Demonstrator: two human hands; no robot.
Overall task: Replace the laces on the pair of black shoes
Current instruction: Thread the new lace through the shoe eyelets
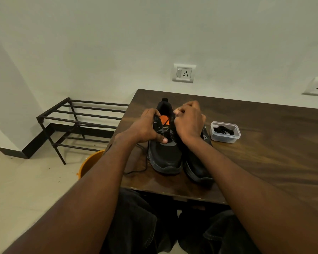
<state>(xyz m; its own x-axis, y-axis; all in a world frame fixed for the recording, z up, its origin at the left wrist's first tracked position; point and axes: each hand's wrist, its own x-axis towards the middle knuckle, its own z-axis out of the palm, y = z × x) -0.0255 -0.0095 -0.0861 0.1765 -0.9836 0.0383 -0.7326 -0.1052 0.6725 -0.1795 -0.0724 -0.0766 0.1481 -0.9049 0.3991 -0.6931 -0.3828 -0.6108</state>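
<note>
Shoe work: black mesh trainer with orange insole (pixel 164 149) sits at the dark wooden bench (pixel 264 143) near edge. Your left hand (pixel 145 128) grips its collar; right hand (pixel 189 120) pinches lace at the top eyelets. Yanking hard could drag the shoe off the edge.

Single head view, looking forward and down, close over table (pixel 264 143) corner.

Two black shoes (pixel 165 154) side by side, upright, toes toward table's near edge.
</note>
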